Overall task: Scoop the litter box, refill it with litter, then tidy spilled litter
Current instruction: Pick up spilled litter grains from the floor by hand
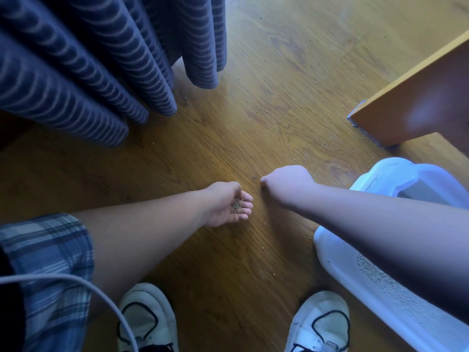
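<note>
**Last stage: picking stray litter off the floor by hand**

The floor (266, 72) takes up most of the view, and the litter box (375, 270) at the lower right serves as the landmark. The box holds a bed of grey litter, so scooping and refilling look done, though an arm hides much of its inside. What remains, judging by the scene, is the tidying: small grains (264, 113) lie scattered over the boards beyond the box, more near its closest corner, and a few towards the shoes (147, 318).

A striped curtain (88, 59) hangs well away from the box on the far left, its hem reaching the floor; grains near those folds may be awkward to reach. A wooden furniture panel (418, 97) stands just beyond the box, and specks gather along its lower edge. Between curtain and panel the boards lie open, with plenty of room to sweep both arms.

The right hand (286, 182), just left of the box, is curled knuckles-up with fingertips pinched at the floor, probably on a grain too small to see. The left hand (228, 204), further left, is cupped palm-up, cradling a small heap of collected litter (237, 205).
</note>
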`<state>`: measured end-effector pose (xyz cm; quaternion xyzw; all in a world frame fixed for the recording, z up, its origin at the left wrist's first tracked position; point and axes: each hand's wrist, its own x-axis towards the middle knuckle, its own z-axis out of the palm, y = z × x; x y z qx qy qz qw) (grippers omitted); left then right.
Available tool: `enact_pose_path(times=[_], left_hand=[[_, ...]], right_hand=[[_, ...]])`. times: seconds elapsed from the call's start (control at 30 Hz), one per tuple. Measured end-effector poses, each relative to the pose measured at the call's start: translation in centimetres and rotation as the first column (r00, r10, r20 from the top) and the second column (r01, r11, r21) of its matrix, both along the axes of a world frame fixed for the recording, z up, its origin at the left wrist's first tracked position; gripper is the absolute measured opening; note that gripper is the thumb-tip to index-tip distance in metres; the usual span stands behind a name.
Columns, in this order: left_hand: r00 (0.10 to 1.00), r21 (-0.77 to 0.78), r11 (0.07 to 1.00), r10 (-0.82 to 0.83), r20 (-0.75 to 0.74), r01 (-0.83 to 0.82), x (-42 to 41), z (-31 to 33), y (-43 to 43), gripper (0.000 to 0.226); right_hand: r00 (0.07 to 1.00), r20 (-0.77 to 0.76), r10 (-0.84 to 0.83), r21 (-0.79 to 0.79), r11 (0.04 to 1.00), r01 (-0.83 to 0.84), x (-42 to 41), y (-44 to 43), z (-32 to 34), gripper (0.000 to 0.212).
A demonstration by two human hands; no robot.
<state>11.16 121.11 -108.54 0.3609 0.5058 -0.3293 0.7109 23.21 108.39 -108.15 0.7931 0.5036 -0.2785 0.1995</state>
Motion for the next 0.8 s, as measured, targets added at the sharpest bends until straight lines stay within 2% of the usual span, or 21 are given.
enact_pose_path(times=[0.13, 0.3, 0.4, 0.47, 0.53, 0.6, 0.67, 0.73, 0.8], left_hand=[[1.0, 0.005, 1.0, -0.003, -0.013, 0.003, -0.3, 0.0, 0.0, 0.035], [1.0, 0.005, 1.0, -0.012, -0.014, 0.012, -0.3, 0.3, -0.1, 0.036], [1.0, 0.007, 1.0, 0.005, 0.006, -0.005, -0.3, 0.6, -0.5, 0.038], [0.997, -0.026, 0.998, 0.054, 0.049, -0.053, -0.5, 0.6, -0.5, 0.038], [0.992, -0.094, 0.993, 0.085, 0.091, -0.076, -0.7, 0.6, -0.5, 0.039], [0.996, -0.092, 0.995, 0.049, 0.081, -0.041, -0.9, 0.6, -0.5, 0.039], [0.999, -0.047, 0.999, -0.001, 0.044, 0.003, -1.0, 0.6, -0.5, 0.041], [0.999, 0.004, 1.0, -0.028, 0.026, 0.028, -0.9, 0.5, -0.4, 0.041], [1.0, 0.039, 0.999, -0.031, -0.002, 0.031, -0.9, 0.5, -0.2, 0.04]], right_hand=[[0.999, -0.024, -0.03, 0.026, 0.999, 0.03, 0.0, -0.3, -0.2, 0.029], [0.966, -0.16, -0.204, 0.008, 0.978, 0.208, 0.7, -0.3, 0.1, 0.011], [0.918, -0.274, -0.288, 0.149, 0.93, 0.336, -0.7, -0.1, 1.4, 0.02], [0.877, -0.402, -0.264, 0.201, 0.909, 0.365, -2.2, 0.2, 2.7, 0.018], [0.88, -0.444, -0.168, 0.181, 0.945, 0.272, -3.4, 0.4, 3.8, 0.012], [0.901, -0.399, -0.173, 0.177, 0.949, 0.261, -3.1, 0.1, 3.7, 0.016], [0.931, -0.282, -0.232, 0.187, 0.938, 0.29, -1.7, -0.3, 2.6, 0.016], [0.974, -0.117, -0.196, 0.162, 0.964, 0.213, -0.2, -0.6, 1.5, 0.02], [0.992, -0.02, -0.124, 0.108, 0.986, 0.126, 0.3, -0.5, 0.8, 0.027]])
